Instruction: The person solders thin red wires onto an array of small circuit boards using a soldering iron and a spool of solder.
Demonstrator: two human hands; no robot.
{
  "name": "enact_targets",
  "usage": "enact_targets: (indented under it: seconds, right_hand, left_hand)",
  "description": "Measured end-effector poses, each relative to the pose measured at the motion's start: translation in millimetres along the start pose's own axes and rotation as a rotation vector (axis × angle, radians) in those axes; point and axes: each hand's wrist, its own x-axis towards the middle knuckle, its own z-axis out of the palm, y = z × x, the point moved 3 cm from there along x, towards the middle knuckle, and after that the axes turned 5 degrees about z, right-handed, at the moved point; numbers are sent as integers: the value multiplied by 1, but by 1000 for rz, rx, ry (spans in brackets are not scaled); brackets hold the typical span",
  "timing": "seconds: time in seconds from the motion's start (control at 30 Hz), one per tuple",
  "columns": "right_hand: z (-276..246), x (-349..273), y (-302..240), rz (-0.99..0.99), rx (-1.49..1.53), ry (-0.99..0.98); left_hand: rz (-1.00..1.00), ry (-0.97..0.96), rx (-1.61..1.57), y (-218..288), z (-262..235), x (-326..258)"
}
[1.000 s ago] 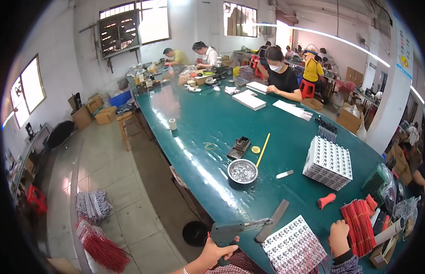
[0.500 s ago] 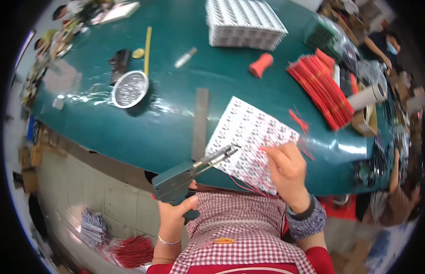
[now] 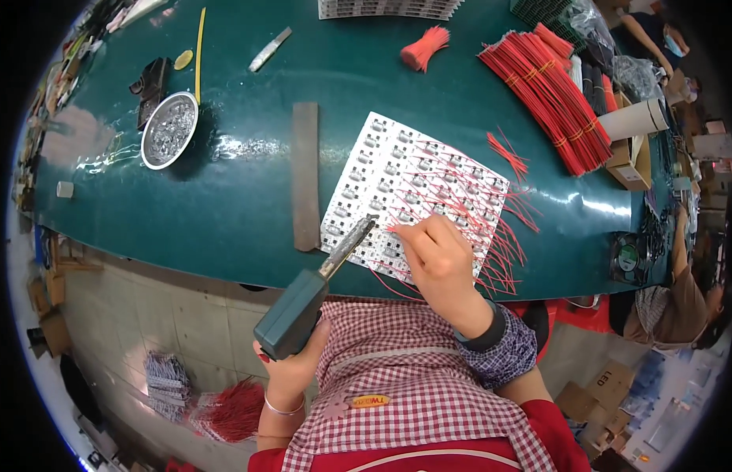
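My left hand (image 3: 291, 363) grips a dark green soldering gun (image 3: 299, 303), whose metal tip rests on the near-left corner of a white panel of small circuit boards (image 3: 405, 177) lying on the green table (image 3: 240, 197). Many thin red wires stick out of the panel. My right hand (image 3: 433, 256) pinches a red wire (image 3: 401, 230) at the panel's near edge, just right of the gun's tip.
A long grey bar (image 3: 305, 175) lies left of the panel. A round metal dish (image 3: 169, 130) of solder bits sits at far left, with a yellow stick (image 3: 199, 39) beyond it. Red wire bundles (image 3: 551, 82) lie at the right. Another person (image 3: 680, 299) sits at right.
The view has swung down from the long room to the near table edge. My right hand has settled on the panel's near edge and the soldering gun's tip now touches the panel.
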Motion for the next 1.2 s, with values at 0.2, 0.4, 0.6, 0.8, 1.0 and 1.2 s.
enact_targets:
  seconds: [0.2,0.4,0.6,0.8,1.0,1.2]
  right_hand:
    - [2,5,6,-1,49,-25]
    - [2,8,12,14,87,-52]
    - [3,8,12,7,79,-72]
    - [4,8,11,-15,27,-79]
    - [5,7,12,-26,18,-80]
    - [5,8,11,-31,26,-85]
  left_hand:
    - [137,-79,238,8,5,7]
    - [197,-120,302,5,7,6]
    - [222,-148,323,7,11,7]
    - [300,-171,416,9,14,8]
    - [344,-177,451,10,14,8]
    - [349,-104,420,-3,5,-1]
